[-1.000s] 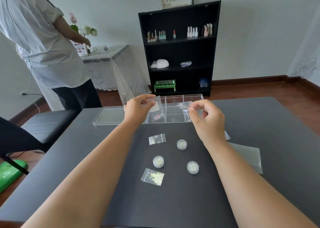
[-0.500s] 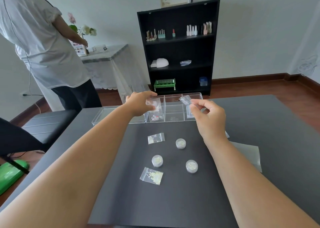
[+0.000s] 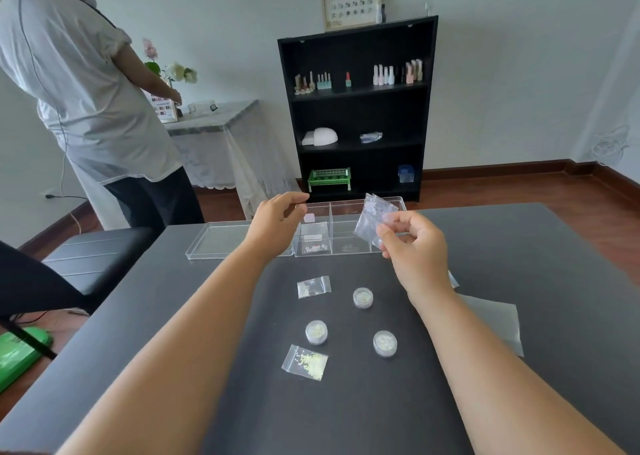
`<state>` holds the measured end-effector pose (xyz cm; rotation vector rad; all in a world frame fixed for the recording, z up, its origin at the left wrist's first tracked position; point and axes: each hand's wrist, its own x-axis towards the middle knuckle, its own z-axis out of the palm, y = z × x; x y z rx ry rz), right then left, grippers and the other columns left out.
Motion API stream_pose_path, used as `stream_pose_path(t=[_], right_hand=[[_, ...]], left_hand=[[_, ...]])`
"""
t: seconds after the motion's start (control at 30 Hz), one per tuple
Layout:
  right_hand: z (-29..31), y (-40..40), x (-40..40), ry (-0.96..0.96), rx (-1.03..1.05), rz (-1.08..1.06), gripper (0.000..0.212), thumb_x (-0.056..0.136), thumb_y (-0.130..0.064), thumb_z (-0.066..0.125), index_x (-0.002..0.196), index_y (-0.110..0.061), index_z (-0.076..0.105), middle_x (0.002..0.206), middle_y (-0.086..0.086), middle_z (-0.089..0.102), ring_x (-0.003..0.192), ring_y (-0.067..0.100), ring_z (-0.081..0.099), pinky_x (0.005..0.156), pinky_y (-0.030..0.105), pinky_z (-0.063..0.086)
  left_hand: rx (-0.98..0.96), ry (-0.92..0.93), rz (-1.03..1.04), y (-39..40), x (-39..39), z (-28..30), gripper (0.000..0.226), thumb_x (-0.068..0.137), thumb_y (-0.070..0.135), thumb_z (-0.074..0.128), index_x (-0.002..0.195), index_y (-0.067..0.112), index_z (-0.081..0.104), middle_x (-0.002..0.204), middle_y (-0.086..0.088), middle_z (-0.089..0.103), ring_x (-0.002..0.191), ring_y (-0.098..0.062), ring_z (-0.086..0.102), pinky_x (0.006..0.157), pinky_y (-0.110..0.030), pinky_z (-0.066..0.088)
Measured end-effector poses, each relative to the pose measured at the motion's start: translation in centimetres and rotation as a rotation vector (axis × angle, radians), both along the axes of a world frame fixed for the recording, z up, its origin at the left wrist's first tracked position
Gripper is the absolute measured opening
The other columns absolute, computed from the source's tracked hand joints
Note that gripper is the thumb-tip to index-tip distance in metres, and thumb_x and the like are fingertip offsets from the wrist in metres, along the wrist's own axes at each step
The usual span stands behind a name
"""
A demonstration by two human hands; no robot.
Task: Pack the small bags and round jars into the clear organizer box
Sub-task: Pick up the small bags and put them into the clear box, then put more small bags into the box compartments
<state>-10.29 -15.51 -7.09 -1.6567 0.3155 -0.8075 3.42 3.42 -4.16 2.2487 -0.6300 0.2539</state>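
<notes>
The clear organizer box point(image 3: 346, 228) stands open at the far side of the dark table. One small bag point(image 3: 314, 242) lies in its left compartment. My left hand point(image 3: 275, 224) hovers at the box's left end, fingers apart and empty. My right hand point(image 3: 414, 250) pinches a clear small bag point(image 3: 372, 217) above the box's right part. On the black mat lie a small bag with white bits point(image 3: 313, 286), a bag with yellow beads point(image 3: 305, 362), and three round jars point(image 3: 363, 297) point(image 3: 316, 332) point(image 3: 384, 343).
The box's clear lid point(image 3: 221, 240) lies left of the box. A plastic sheet point(image 3: 495, 319) lies on the table's right. A person in a white shirt point(image 3: 86, 108) stands at the back left. A black shelf point(image 3: 360, 108) stands behind the table, a black stool point(image 3: 86, 257) at left.
My left hand has let go of its small bag, which now lies in the box's left compartment. My right hand lifted its bag a little above the box's right part.
</notes>
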Motion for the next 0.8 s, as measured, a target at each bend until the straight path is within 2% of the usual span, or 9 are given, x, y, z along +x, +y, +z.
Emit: stream_pose_path(t=[0.03, 0.1, 0.2, 0.3, 0.37, 0.5, 0.57, 0.67, 0.8], right_hand=[[0.0, 0.1, 0.0, -0.007, 0.023, 0.021, 0.015, 0.084, -0.013, 0.065, 0.087, -0.028, 0.064, 0.074, -0.005, 0.07, 0.058, 0.011, 0.065, 0.065, 0.037, 0.059], [0.1, 0.3, 0.1, -0.006, 0.042, 0.052, 0.017, 0.085, -0.011, 0.063, 0.088, -0.027, 0.064, 0.071, -0.003, 0.071, 0.06, 0.012, 0.067, 0.068, 0.035, 0.058], [0.5, 0.8, 0.6, 0.016, 0.072, 0.072, 0.018, 0.087, -0.011, 0.059, 0.088, -0.028, 0.065, 0.071, -0.005, 0.074, 0.064, 0.013, 0.069, 0.068, 0.031, 0.058], [2.0, 1.6, 2.2, 0.059, 0.042, 0.102, 0.021, 0.089, -0.012, 0.051, 0.093, -0.02, 0.069, 0.074, -0.003, 0.074, 0.065, 0.009, 0.069, 0.068, 0.031, 0.06], [3.3, 2.3, 4.0, 0.131, -0.063, 0.141, 0.025, 0.091, -0.016, 0.048, 0.099, -0.017, 0.072, 0.078, -0.003, 0.072, 0.069, 0.01, 0.067, 0.07, 0.033, 0.06], [4.7, 3.7, 7.6, 0.297, -0.419, 0.221, 0.029, 0.095, -0.027, 0.048, 0.107, -0.021, 0.073, 0.087, -0.011, 0.063, 0.074, 0.004, 0.053, 0.061, 0.019, 0.042], [4.6, 4.1, 9.1, 0.416, -0.56, 0.235, 0.031, 0.095, -0.028, 0.045, 0.105, -0.022, 0.074, 0.098, 0.001, 0.061, 0.078, 0.011, 0.05, 0.065, 0.025, 0.042], [4.2, 4.4, 10.3, 0.643, -0.784, 0.16, 0.034, 0.093, -0.031, 0.04, 0.098, -0.022, 0.073, 0.125, 0.008, 0.049, 0.11, 0.03, 0.038, 0.08, 0.038, 0.033], [3.5, 4.6, 10.5, 0.767, -0.925, 0.107, 0.034, 0.093, -0.04, 0.041, 0.104, -0.023, 0.068, 0.128, 0.007, 0.042, 0.114, 0.03, 0.033, 0.08, 0.037, 0.032]], left_hand=[[-0.048, -0.028, 0.019, 0.2, -0.8, -0.6, 0.026, 0.095, 0.029, 0.052, 0.118, 0.029, 0.063, 0.111, 0.012, 0.061, 0.102, 0.002, 0.049, 0.081, -0.01, 0.033], [-0.055, -0.087, 0.069, 0.9, -2.1, -2.2, 0.026, 0.095, 0.029, 0.053, 0.119, 0.031, 0.062, 0.122, 0.012, 0.059, 0.118, -0.013, 0.043, 0.095, -0.028, 0.034], [0.009, -0.135, 0.128, 2.3, -3.6, -4.0, 0.031, 0.095, 0.034, 0.052, 0.126, 0.033, 0.058, 0.137, 0.012, 0.053, 0.128, -0.018, 0.036, 0.105, -0.042, 0.028], [0.017, -0.146, 0.135, 3.3, -4.0, -4.6, 0.035, 0.096, 0.037, 0.05, 0.13, 0.035, 0.055, 0.138, 0.013, 0.052, 0.129, -0.018, 0.035, 0.105, -0.043, 0.027], [0.072, -0.166, 0.115, 3.6, -4.2, -5.0, 0.035, 0.096, 0.036, 0.05, 0.131, 0.035, 0.055, 0.138, 0.012, 0.053, 0.129, -0.019, 0.036, 0.104, -0.043, 0.027], [0.099, -0.172, 0.116, 3.8, -4.1, -5.5, 0.037, 0.096, 0.036, 0.05, 0.133, 0.036, 0.054, 0.137, 0.012, 0.054, 0.129, -0.018, 0.036, 0.103, -0.042, 0.026], [0.096, -0.179, 0.111, 3.8, -3.9, -5.6, 0.037, 0.096, 0.035, 0.05, 0.133, 0.035, 0.054, 0.137, 0.013, 0.054, 0.129, -0.018, 0.036, 0.102, -0.042, 0.026], [0.106, -0.191, 0.098, 3.7, -3.9, -5.6, 0.038, 0.096, 0.034, 0.049, 0.134, 0.034, 0.054, 0.139, 0.014, 0.052, 0.13, -0.018, 0.035, 0.103, -0.041, 0.027], [0.094, -0.18, 0.098, 3.8, -3.8, -5.7, 0.039, 0.096, 0.033, 0.049, 0.135, 0.034, 0.052, 0.139, 0.015, 0.051, 0.13, -0.018, 0.036, 0.103, -0.041, 0.027]])
